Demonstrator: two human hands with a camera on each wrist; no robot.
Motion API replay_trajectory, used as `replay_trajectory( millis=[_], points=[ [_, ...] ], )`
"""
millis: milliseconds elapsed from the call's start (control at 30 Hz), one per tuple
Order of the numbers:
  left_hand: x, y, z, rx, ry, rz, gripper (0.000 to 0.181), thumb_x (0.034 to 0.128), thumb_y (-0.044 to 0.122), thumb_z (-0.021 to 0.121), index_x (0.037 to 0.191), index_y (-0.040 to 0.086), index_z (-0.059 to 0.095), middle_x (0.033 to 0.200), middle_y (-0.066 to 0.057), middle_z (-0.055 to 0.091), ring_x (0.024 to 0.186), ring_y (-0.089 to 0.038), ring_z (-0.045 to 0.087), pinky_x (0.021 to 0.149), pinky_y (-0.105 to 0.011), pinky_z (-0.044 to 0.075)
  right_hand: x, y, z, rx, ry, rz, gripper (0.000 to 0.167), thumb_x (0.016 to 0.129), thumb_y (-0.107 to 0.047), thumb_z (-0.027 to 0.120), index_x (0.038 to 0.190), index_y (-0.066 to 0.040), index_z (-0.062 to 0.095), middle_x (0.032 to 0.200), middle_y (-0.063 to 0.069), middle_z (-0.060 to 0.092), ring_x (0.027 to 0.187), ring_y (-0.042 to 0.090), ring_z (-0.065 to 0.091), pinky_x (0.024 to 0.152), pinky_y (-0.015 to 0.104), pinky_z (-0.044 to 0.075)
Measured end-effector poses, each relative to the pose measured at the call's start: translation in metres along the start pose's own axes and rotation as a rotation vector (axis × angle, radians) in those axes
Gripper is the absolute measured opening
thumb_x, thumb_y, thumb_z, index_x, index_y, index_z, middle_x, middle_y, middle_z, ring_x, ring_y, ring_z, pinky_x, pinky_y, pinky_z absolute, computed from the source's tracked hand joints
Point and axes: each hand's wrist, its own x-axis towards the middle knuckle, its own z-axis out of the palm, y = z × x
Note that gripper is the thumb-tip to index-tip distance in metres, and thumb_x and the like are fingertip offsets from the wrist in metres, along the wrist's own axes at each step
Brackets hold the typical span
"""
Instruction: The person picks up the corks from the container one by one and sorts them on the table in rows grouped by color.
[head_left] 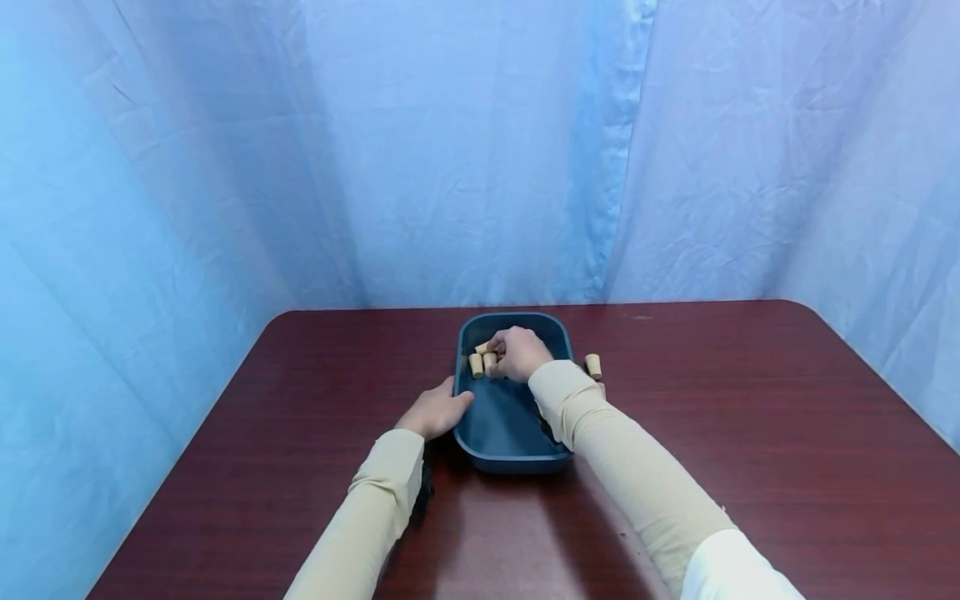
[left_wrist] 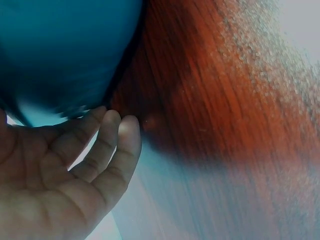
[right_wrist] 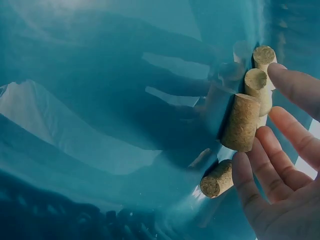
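Observation:
Near the table's middle stands a dark blue tub (head_left: 510, 429). My left hand (head_left: 437, 408) grips its left side, thumb over the rim and fingers against the outer wall; those fingers (left_wrist: 122, 145) show close up in the left wrist view. My right hand (head_left: 519, 354) reaches inside, thumb and forefinger pinching at the cork stoppers (right_wrist: 257, 85) clustered there. Beside them, a tapered cork (right_wrist: 241, 122) touches the group, and another cork (right_wrist: 218, 180) lies crosswise near the lower fingertips. In the head view the right hand partly covers the cluster.
Outside the tub, a cork (head_left: 593, 367) lies to its right on the dark red wooden table (head_left: 712, 392). Part of something pale shows beside it, mostly behind the right sleeve (head_left: 630, 442). Light blue curtains (head_left: 465, 150) hang behind the table and along both sides.

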Motion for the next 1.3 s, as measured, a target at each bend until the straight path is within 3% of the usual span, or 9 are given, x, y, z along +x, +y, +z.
replay_trajectory(
  millis=[400, 733, 1300],
  points=[
    [0.001, 0.001, 0.001, -0.002, 0.000, -0.006, 0.063, 0.1073, 0.031, 0.039, 0.160, 0.000, 0.025, 0.159, -0.023, 0.036, 0.142, -0.039, 0.040, 0.114, -0.054, 0.034, -0.004, -0.007, 0.000, -0.069, 0.013, 0.013, 0.039, 0.092, -0.012, 0.077, 0.129, -0.004, 0.068, 0.123, 0.016, 0.056, 0.108, 0.031, 0.056, 0.095, 0.045, 0.050],
    [0.004, -0.001, 0.001, 0.016, 0.003, -0.008, 0.064, 0.1071, 0.032, 0.039, 0.160, -0.001, 0.025, 0.159, -0.023, 0.036, 0.142, -0.039, 0.040, 0.114, -0.053, 0.033, -0.003, -0.005, -0.001, 0.035, 0.046, 0.005, 0.036, 0.093, -0.013, 0.075, 0.128, -0.006, 0.068, 0.122, 0.016, 0.064, 0.108, 0.030, 0.061, 0.093, 0.044, 0.052],
    [0.003, -0.002, 0.002, 0.014, 0.007, -0.013, 0.063, 0.1076, 0.032, 0.039, 0.160, 0.000, 0.025, 0.160, -0.023, 0.034, 0.145, -0.040, 0.036, 0.116, -0.053, 0.031, -0.006, -0.020, -0.018, 0.052, 0.045, -0.005, 0.034, 0.095, -0.015, 0.074, 0.127, -0.007, 0.067, 0.120, 0.013, 0.063, 0.109, 0.029, 0.059, 0.093, 0.042, 0.050]
  ],
)
